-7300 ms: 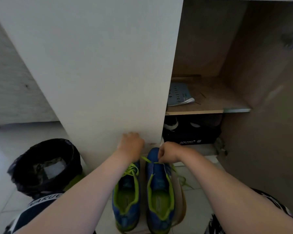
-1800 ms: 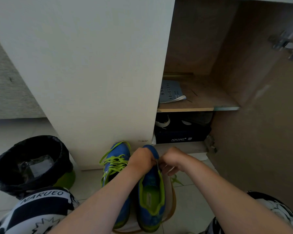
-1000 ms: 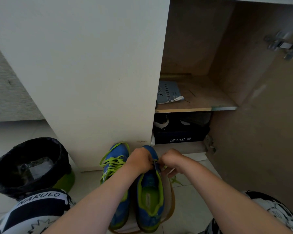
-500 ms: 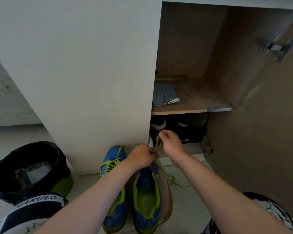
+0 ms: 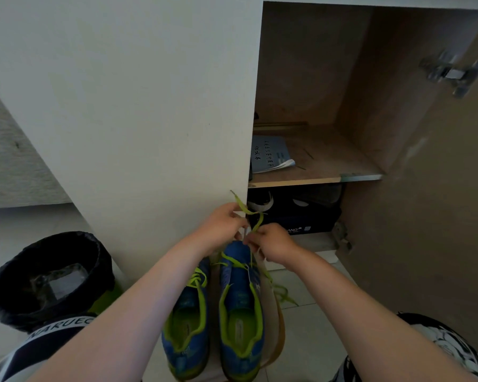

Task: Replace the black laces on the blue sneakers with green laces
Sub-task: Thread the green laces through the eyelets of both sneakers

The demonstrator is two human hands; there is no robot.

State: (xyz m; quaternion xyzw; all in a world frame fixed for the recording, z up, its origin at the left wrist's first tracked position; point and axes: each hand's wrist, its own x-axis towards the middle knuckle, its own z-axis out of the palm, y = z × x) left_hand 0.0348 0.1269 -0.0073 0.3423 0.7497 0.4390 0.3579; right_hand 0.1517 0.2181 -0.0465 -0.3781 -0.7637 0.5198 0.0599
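Head view. A green lace, judged light, limp and best held near its stiff tip, is pinched by the left hand and right hand above the toe of a blue sneaker set on the floor.

Matt white cabinet door, raw wood shelf, glossy black plastic bin liner, shiny metal hinge.
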